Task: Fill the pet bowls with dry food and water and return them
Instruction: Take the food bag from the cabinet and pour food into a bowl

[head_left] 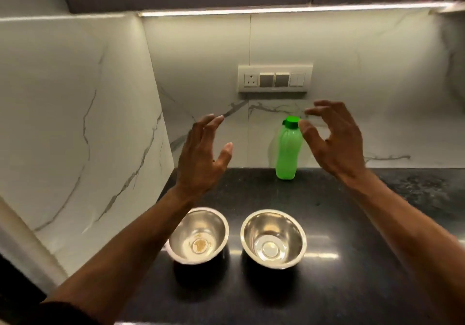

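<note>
The left hand (201, 153) hovers spread and empty above the dark counter (339, 287). Below it stands the left steel bowl (197, 235), a brownish speck at its bottom, just beside the right bowl (273, 239). A capped green bottle (288, 148) stands upright against the marble wall; the right hand (334, 141), fingers parted, reaches at its cap, holding nothing.
</note>
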